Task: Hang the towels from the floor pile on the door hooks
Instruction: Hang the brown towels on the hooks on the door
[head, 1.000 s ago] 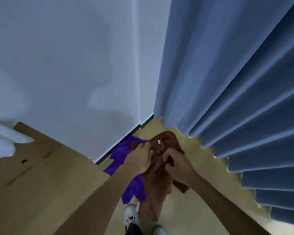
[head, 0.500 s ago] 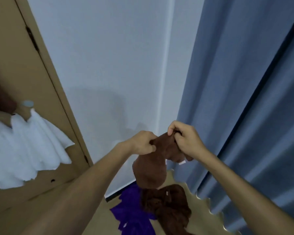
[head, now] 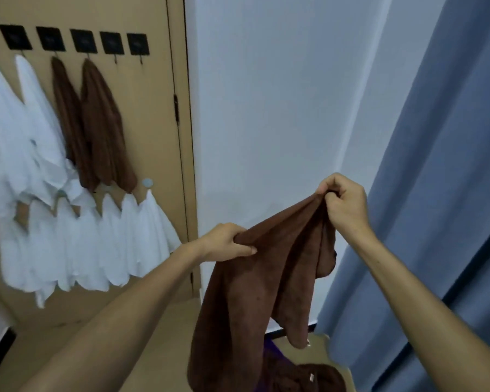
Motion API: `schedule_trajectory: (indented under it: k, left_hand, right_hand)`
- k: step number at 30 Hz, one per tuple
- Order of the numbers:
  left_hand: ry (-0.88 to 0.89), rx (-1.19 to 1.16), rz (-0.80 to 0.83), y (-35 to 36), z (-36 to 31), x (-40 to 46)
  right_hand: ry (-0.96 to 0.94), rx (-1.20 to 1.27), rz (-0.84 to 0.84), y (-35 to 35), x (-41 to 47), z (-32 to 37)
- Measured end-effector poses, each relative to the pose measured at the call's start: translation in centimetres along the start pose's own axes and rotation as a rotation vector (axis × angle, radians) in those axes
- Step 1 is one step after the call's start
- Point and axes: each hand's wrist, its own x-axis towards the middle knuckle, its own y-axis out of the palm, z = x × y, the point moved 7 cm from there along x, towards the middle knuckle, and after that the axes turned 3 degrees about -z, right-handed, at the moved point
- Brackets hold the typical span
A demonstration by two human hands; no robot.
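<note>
Both hands, left hand (head: 227, 241) and right hand (head: 342, 203), pinch the brown towel (head: 266, 278) mid-frame; find its edge, then carry it to a free hook (head: 138, 48) upper left.

A brown towel (head: 255, 281) hung in the air, its top edge stretched and bunched at two points, the rest drooping in folds. On the floor below lay a pile (head: 303, 374) of brown and purple towels. On the tan door (head: 153, 114), a top row of black hooks (head: 79, 41) carried two white and two brown towels; the two hooks nearest the hinge edge were bare. White towels hung along a lower row.
</note>
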Motion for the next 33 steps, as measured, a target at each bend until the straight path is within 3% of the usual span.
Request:
schedule_trajectory:
  k: [3,9,12,16,21,25,28,30,33]
  left_hand:
    - [-0.017,-0.122,-0.011,-3.2,1.2,-2.4]
    - [-0.136,-0.278,0.127,-8.4,4.3,-6.7]
    - [-0.18,-0.193,0.011,-12.2,6.8,-8.0]
    - [-0.128,0.287,-0.215,-17.0,9.7,-8.4]
    - [-0.154,0.402,-0.528,-21.4,10.9,-8.5]
    - [-0.293,0.156,-0.623,-23.3,11.9,-8.5]
    - [-0.341,-0.269,-0.574,-22.9,13.5,-8.2]
    - [-0.369,-0.417,-0.559,-23.2,14.2,-7.6]
    - [-0.486,-0.51,-0.534,-24.3,15.9,-7.6]
  right_hand:
    - [0.039,-0.036,-0.004,2.3,0.5,-0.2]
    - [0.102,-0.021,0.028,9.4,0.6,0.5]
    - [0.095,-0.051,0.037,12.8,1.0,2.0]
    - [0.096,-0.1,0.048,16.5,1.3,3.0]
    - [0.154,-0.24,0.221,21.7,0.5,2.8]
    - [0.079,-0.329,0.482,26.9,-1.4,5.7]
    - [0.078,-0.01,0.662,31.0,-3.5,10.7]
    - [0.076,0.041,0.791,33.6,-4.7,13.6]
    - [0.012,-0.101,0.789,36.5,-5.0,16.0]
